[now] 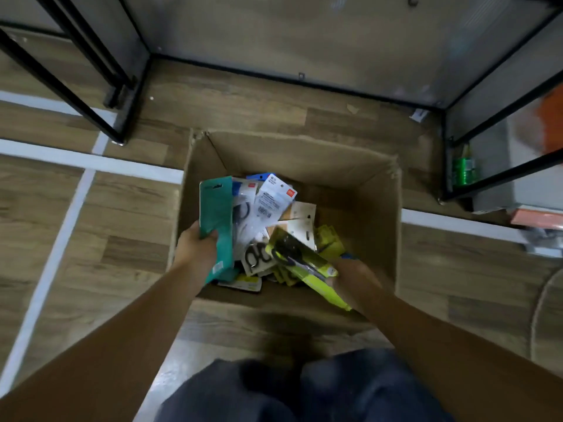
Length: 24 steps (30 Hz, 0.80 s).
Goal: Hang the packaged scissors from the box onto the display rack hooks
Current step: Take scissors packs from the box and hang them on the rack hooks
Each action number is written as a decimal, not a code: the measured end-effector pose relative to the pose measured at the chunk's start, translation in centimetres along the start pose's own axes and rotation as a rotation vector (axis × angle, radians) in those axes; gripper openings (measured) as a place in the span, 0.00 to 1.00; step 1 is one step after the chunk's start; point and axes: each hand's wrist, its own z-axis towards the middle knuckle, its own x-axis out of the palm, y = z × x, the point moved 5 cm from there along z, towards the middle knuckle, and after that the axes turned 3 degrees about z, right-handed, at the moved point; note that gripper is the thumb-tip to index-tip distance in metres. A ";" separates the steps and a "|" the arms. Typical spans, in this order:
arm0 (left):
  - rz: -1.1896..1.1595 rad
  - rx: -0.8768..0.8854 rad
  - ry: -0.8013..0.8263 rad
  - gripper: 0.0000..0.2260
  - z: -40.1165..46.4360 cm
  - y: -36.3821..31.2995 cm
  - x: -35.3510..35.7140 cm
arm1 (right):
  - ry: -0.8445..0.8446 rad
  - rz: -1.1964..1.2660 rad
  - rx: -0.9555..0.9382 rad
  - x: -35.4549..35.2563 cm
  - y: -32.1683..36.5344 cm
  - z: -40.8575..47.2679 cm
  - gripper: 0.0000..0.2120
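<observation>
A: How are these packaged scissors going to handle?

B: Light, I'd judge, on stiff cards with slick plastic fronts; the steel end will weigh down one side. Best pinched by the card edge, leaving the hang-hole free.

A: Where are they lying?

B: Piled loose in the cardboard box point(350, 190) on the floor. The left hand point(196, 243) is gripping a teal-carded pack point(217, 217), fingers curled round its lower edge, tilting it upright. The right hand point(350, 271) is reaching low at the near wall against a lime-green pack point(304, 263); whether its fingers are closing on it I cannot tell.

A: And the rack?

B: Its black frame point(274, 76) is standing just beyond the box.
</observation>
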 end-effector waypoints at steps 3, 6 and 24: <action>-0.053 -0.032 0.008 0.12 -5.5 -6.6 -5.4 | -0.064 0.225 0.044 -6.9 3.5 -6.5 0.14; -0.082 0.008 0.054 0.10 -11.9 -14.0 -11.7 | -0.079 0.412 0.041 -15.0 7.7 -13.3 0.16; -0.452 0.383 0.235 0.16 -42.4 -45.5 -34.4 | -0.415 0.430 -0.561 -51.5 29.2 -49.6 0.09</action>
